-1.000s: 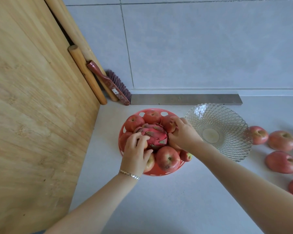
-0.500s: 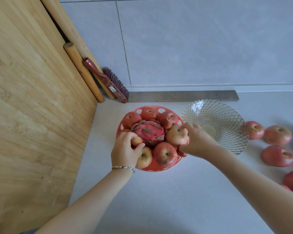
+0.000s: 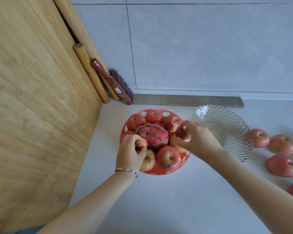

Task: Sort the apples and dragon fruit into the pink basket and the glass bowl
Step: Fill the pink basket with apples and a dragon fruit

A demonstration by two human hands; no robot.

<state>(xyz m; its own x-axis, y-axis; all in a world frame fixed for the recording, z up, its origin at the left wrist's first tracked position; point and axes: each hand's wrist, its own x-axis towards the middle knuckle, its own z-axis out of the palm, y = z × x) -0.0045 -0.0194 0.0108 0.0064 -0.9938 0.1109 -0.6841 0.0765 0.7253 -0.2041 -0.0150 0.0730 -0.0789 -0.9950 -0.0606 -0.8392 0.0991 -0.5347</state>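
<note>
At the centre of the pale grey countertop (image 3: 159, 203) stands a round pink plastic basket (image 3: 159, 111) with oval cut-outs in its rim. It holds one scaly pink dragon fruit (image 3: 153, 135) in the middle, ringed by red basket apples (image 3: 168, 158).

The left hand (image 3: 130, 153), with a silver link bracelet (image 3: 126, 171) at the wrist, is over the left side of the basket. Its fingers and thumb are curled round a small pink-yellow apple (image 3: 142, 143) just beside the dragon fruit.

The right hand (image 3: 199, 138) is over the right side of the basket, between the dragon fruit and the clear diamond-cut glass bowl (image 3: 227, 122). Its fingers are curled round a small dark red apple (image 3: 181, 132); motion blur hides the exact finger positions.

The bowl stands just right of the basket. Loose red apples (image 3: 282, 144) lie on the countertop to the right of the bowl.

At rear left, a pale wooden rolling pin (image 3: 90, 71) and a red-handled brush (image 3: 115, 83) lean beside a large bamboo board (image 3: 32, 98).
</note>
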